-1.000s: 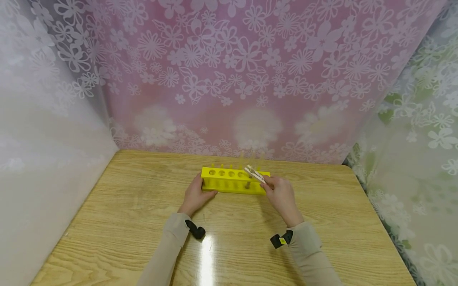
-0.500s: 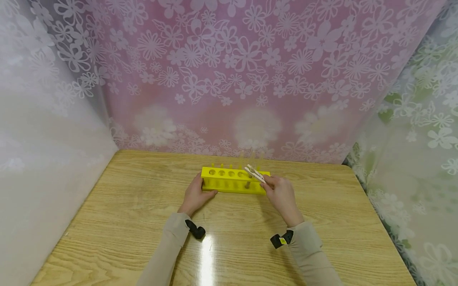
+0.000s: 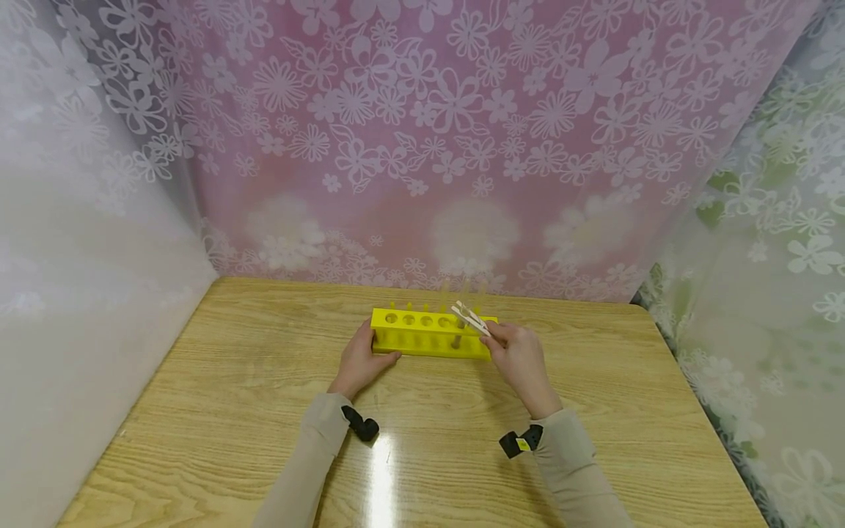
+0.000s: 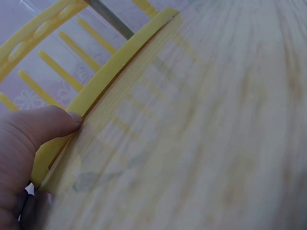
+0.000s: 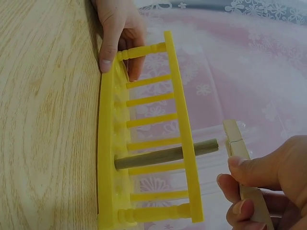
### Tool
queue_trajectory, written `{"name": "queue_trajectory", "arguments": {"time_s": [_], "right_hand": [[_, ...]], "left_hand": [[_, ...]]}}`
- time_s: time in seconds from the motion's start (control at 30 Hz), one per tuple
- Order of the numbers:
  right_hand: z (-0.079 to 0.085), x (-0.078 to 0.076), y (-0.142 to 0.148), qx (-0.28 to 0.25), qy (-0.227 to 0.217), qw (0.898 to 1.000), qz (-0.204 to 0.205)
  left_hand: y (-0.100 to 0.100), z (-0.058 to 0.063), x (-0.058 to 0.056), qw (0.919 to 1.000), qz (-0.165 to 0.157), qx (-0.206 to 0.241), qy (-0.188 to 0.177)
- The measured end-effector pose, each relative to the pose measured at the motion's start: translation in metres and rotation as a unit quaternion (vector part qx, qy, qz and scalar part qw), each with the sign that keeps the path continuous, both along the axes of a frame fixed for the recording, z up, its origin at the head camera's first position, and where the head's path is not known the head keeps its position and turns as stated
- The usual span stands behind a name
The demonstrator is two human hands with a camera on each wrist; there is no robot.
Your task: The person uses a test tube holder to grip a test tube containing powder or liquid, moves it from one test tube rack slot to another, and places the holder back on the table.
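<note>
A yellow test tube rack stands on the table, with its row of round holes facing up. My left hand grips its left end; in the left wrist view the thumb presses on the base's front edge. My right hand holds a wooden test tube holder, much like a clothespin, between thumb and fingers. Its far end is at the clear upper part of a test tube with grey-brown contents, which stands in the rack. Whether the holder's tips clamp the glass, I cannot tell.
Clear, faint test tubes rise from the right part of the rack. Yellow pegs stand along its back. The wooden table ends at a pink floral curtain behind, with pale curtains at both sides.
The wooden test tube holder in my right hand has risen very slightly. My left hand and the rack have stayed in place.
</note>
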State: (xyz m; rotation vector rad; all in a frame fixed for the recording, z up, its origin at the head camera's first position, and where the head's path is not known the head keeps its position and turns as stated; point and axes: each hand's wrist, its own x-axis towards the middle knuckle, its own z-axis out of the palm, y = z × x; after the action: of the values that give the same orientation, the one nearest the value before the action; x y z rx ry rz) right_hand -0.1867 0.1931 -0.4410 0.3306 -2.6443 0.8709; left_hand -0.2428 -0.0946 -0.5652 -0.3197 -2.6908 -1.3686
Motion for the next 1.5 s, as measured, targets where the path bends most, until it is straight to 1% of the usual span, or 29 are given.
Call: {"name": "queue_trajectory", "arguments": {"time_s": [0.33,0.53,0.83,1.13,1.5], "right_hand": [[0.005,0.001,0.0,-0.009,0.01,1.0,0.007],[0.007,0.002,0.0,-0.015,0.013,1.0,0.01],[0.01,0.001,0.0,-0.015,0.025,1.0,0.011],[0.016,0.002,0.001,-0.016,0.027,0.999,0.011],[0.022,0.002,0.001,-0.014,0.045,0.999,0.013]], "left_hand": [[0.0,-0.001,-0.001,1.0,0.001,0.004,0.005],[0.0,0.0,0.0,1.0,0.001,0.005,0.006],[0.001,0.002,0.001,1.0,0.003,0.005,-0.002],[0.001,0.002,0.001,1.0,0.003,0.003,0.001],[0.001,0.0,0.0,1.0,0.005,0.003,-0.005]]}}
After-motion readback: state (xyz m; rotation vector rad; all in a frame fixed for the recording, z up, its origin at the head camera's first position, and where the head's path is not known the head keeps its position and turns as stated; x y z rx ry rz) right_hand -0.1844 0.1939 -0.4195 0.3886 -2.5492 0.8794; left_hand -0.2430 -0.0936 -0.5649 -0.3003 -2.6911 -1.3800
